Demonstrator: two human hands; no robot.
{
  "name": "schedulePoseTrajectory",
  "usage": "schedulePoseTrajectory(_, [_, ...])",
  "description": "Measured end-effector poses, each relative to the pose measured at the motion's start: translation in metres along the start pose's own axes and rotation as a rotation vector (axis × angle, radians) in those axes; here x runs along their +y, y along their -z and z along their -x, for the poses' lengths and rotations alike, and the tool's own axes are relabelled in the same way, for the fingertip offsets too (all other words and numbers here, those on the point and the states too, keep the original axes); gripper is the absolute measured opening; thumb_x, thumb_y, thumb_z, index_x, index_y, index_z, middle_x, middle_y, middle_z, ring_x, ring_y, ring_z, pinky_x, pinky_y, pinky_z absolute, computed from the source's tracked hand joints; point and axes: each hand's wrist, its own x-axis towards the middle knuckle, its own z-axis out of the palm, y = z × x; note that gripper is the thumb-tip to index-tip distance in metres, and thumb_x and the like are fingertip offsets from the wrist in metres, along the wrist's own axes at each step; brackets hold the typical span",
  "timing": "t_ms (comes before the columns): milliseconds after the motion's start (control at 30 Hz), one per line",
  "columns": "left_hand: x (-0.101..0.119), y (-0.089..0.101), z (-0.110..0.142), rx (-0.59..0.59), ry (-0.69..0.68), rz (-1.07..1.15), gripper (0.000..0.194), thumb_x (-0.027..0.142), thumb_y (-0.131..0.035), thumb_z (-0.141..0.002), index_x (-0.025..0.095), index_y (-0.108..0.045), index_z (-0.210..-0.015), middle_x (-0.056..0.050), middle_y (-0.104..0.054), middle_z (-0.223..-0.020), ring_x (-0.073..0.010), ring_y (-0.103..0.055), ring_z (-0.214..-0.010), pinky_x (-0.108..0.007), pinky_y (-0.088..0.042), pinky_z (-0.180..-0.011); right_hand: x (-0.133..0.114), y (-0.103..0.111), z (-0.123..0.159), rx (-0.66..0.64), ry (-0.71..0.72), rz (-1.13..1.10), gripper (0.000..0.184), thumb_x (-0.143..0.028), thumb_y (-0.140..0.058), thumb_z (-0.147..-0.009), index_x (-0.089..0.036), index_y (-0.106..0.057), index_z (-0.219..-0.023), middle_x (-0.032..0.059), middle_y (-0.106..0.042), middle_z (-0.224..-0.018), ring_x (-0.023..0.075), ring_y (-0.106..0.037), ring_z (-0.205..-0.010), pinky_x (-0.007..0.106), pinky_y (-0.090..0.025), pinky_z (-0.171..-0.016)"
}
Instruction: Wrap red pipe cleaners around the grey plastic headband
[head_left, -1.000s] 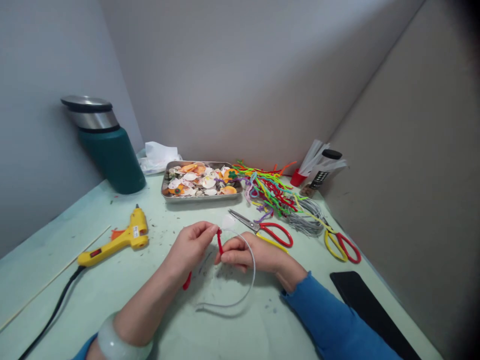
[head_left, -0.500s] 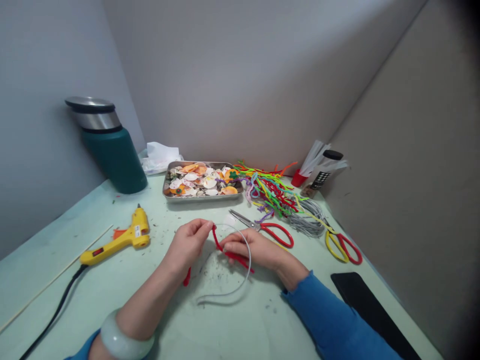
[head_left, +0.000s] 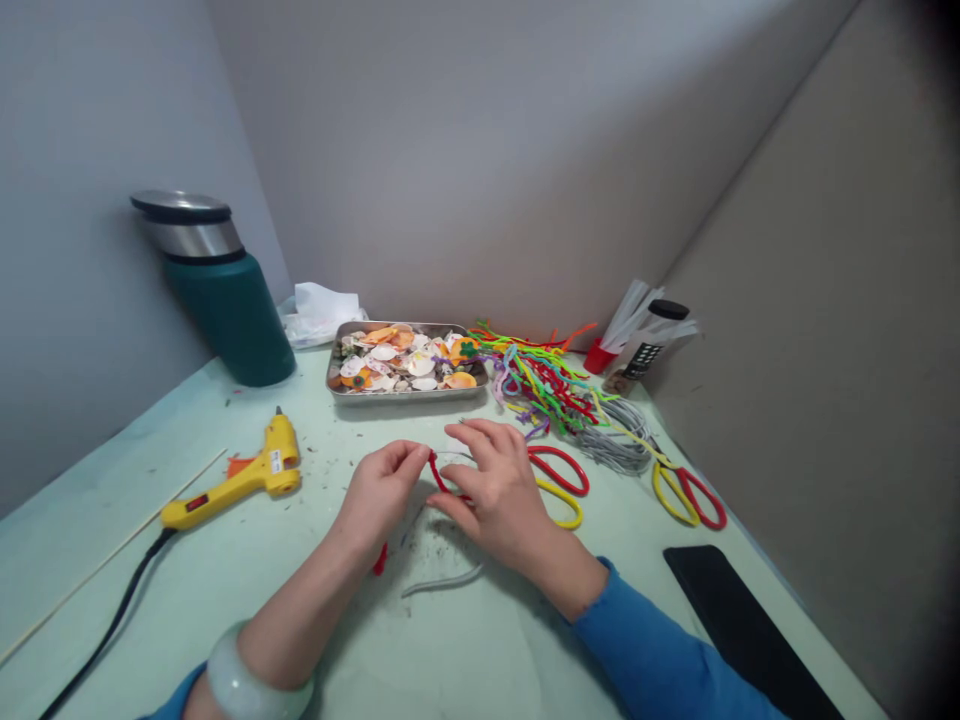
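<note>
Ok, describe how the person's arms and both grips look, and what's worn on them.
The right sleeve is blue, with a slightly wavy cuff. Only a little of the left sleeve, also blue, shows. A smooth, thick, pale green bangle circles the left arm. The left grip and right grip are ungloved.

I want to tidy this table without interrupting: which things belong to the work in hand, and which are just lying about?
Apparently in use:
red fuzzy strip, pinched by the left hand
thin grey hoop, partly hidden by the right hand

Apparently just lying about:
yellow glue gun
shell tray
coloured fuzzy sticks
nearer scissors
farther scissors
teal bottle
flat black object
</note>
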Motion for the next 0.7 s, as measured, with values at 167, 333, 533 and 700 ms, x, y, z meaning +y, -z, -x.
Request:
schedulePoseTrajectory(167, [-0.002,0.000,-0.001,-0.074,0.032,0.013,0.029,0.048,-0.057,-0.075,0.019,-0.056,-0.071,0.008,-0.033,-0.045,-0.0087,-0.026,-0.041,-0.022,-0.021,-0.040,0.001,-0.005,0.001,-0.029,0.003,-0.004,0.015,-0.023,-0.059,-0.083,-0.018,-0.069,-0.073,0.0091,-0.056,-0.125,0.0297,-0.038,-0.123,0.050,-0.029,-0.100])
schedulePoseTrajectory(333, [-0.002,0.001,-0.001,-0.060,0.010,-0.020,0.028,0.047,-0.057,-0.075,0.019,-0.058,-0.072,0.007,-0.036,-0.046,-0.0099,-0.028,-0.042,-0.022,-0.021,-0.041,0.000,-0.002,-0.001,0.007,-0.058,-0.272,0.016,-0.022,-0.059,-0.081,-0.020,-0.071,-0.069,0.0067,-0.059,-0.119,0.0257,-0.044,-0.115,0.046,-0.034,-0.096])
schedulePoseTrajectory(533, [0.000,0.000,0.002,-0.107,-0.121,-0.078,0.024,0.041,-0.058,-0.075,0.018,-0.064,-0.071,0.001,-0.058,-0.063,-0.0136,-0.045,-0.057,-0.022,-0.031,-0.052,0.007,0.009,-0.009,-0.071,-0.383,-0.844,0.017,-0.025,-0.061,-0.081,-0.023,-0.074,-0.070,0.0054,-0.064,-0.111,0.0225,-0.054,-0.108,0.041,-0.037,-0.097])
schedulePoseTrajectory(700, [0.005,-0.001,0.005,-0.150,-0.019,-0.075,0.026,0.043,-0.056,-0.076,0.018,-0.062,-0.071,0.005,-0.047,-0.052,-0.0099,-0.034,-0.046,-0.022,-0.024,-0.045,0.012,0.008,-0.011,-0.138,-0.554,-1.275,0.030,-0.039,-0.052,-0.087,-0.021,-0.076,-0.084,0.0062,-0.068,-0.104,0.0226,-0.057,-0.106,0.040,-0.037,-0.100])
